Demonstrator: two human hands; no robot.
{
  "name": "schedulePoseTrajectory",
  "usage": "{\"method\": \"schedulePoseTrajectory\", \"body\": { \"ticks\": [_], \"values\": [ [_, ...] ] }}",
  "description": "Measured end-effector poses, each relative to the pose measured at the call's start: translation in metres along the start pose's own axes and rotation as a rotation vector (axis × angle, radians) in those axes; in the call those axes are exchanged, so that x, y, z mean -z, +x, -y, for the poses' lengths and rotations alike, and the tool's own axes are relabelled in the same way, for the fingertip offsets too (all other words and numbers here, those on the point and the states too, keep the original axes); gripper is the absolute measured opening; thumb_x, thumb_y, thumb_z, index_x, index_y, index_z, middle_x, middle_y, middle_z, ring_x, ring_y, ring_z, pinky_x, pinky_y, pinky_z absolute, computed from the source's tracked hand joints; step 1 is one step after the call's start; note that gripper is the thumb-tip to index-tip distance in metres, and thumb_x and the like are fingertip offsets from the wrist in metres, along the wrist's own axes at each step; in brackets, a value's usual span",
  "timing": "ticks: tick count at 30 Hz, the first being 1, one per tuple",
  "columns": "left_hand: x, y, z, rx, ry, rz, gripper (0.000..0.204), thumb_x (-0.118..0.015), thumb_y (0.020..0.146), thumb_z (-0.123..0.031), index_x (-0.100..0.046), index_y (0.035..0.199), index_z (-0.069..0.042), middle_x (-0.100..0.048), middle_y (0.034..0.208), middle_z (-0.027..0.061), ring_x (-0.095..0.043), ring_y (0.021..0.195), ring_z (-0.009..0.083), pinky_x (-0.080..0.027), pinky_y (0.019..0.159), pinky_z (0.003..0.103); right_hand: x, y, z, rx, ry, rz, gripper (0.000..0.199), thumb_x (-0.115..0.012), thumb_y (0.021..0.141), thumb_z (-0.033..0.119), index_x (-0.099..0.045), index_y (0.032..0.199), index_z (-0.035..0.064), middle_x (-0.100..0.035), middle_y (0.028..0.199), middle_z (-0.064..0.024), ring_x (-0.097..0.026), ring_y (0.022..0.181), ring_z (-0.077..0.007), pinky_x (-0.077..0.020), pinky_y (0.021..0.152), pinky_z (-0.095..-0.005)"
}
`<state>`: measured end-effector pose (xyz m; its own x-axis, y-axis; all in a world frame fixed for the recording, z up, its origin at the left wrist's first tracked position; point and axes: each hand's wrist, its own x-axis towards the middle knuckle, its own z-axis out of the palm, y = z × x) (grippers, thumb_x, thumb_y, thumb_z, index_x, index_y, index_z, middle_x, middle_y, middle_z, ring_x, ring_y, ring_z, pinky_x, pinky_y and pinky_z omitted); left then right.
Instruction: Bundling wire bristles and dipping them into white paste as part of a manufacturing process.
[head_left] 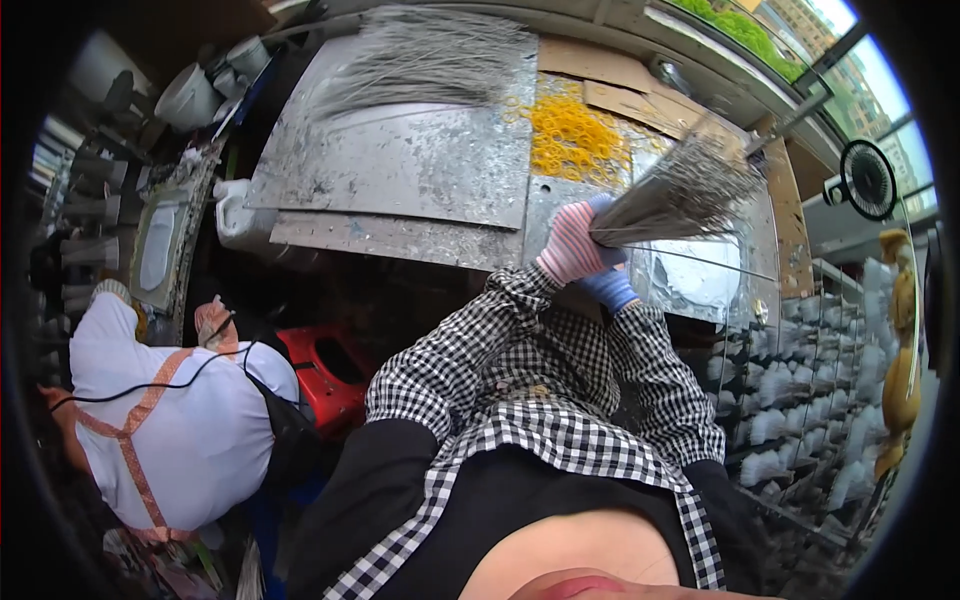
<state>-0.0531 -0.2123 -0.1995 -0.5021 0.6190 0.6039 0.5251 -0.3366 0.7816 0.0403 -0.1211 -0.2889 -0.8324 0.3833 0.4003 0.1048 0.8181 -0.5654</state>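
Observation:
Above the right part of the workbench, a thick bundle of thin grey metal wires tilts up to the right, its far ends fanned out and blurred. My left hand, in a pink striped glove, is closed around its near end. Just below and to the right, my right hand, in a blue glove, is closed against the same end; its fingers are mostly hidden. Yellow rings lie heaped beyond my hands. A larger pile of similar wires is spread at the back left of the bench.
The metal-topped workbench is spattered. A whitish sheet lies right of my hands. Racks of pale, brush-like pieces stand at right, near a black fan. At left are a co-worker, a red stool and a white jug.

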Motion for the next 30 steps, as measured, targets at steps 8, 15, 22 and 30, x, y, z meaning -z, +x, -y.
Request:
{"method": "schedulePoseTrajectory", "body": {
  "ticks": [8, 15, 22, 30],
  "values": [
    [0.021, -0.029, -0.072, 0.422, -0.25, 0.063, 0.024, -0.075, 0.078, -0.012, -0.067, 0.097, 0.001, -0.069, 0.086, 0.0072, -0.067, 0.079, 0.0154, -0.054, 0.071, 0.031, 0.02, -0.041, 0.074, -0.244, 0.919, 0.119, 0.076, -0.09, 0.064, 0.02, -0.052, 0.128, 0.0061, -0.063, 0.118, -0.0069, -0.061, 0.11, -0.0178, -0.0516, 0.095, -0.0351],
    [0.09, -0.016, -0.099, 0.585, -1.063, 0.138, 0.084, -0.074, 0.081, -0.022, -0.032, 0.151, -0.007, -0.051, 0.141, 0.022, -0.058, 0.123, 0.0332, -0.05, 0.103, 0.049, 0.048, -0.116, 0.11, -0.46, 1.225, 0.712, 0.061, -0.08, 0.073, 0.001, -0.052, 0.128, 0.0057, -0.063, 0.109, -0.0009, -0.061, 0.096, -0.0124, -0.0537, 0.086, -0.0306],
    [0.094, -0.001, -0.071, 0.395, -1.202, 0.2, 0.107, -0.071, 0.078, -0.029, -0.002, 0.16, -0.029, -0.022, 0.159, 0.0287, -0.037, 0.142, 0.0442, -0.038, 0.114, 0.057, 0.028, -0.134, 0.099, -0.445, 1.33, 0.856, 0.071, -0.086, 0.072, 0.008, -0.051, 0.135, 0.0046, -0.064, 0.119, -0.0067, -0.059, 0.106, -0.0149, -0.0519, 0.094, -0.0325],
    [0.09, 0.022, -0.113, 0.323, -1.31, 0.47, 0.093, -0.069, 0.082, -0.008, -0.013, 0.157, -0.003, -0.067, 0.083, 0.0128, -0.069, 0.075, 0.0248, -0.059, 0.072, 0.041, 0.045, -0.101, 0.097, -0.34, 1.321, 1.064, 0.075, -0.09, 0.069, 0.01, -0.053, 0.135, 0.0066, -0.063, 0.118, -0.0048, -0.058, 0.111, -0.0153, -0.0506, 0.098, -0.033]
  ]
}}
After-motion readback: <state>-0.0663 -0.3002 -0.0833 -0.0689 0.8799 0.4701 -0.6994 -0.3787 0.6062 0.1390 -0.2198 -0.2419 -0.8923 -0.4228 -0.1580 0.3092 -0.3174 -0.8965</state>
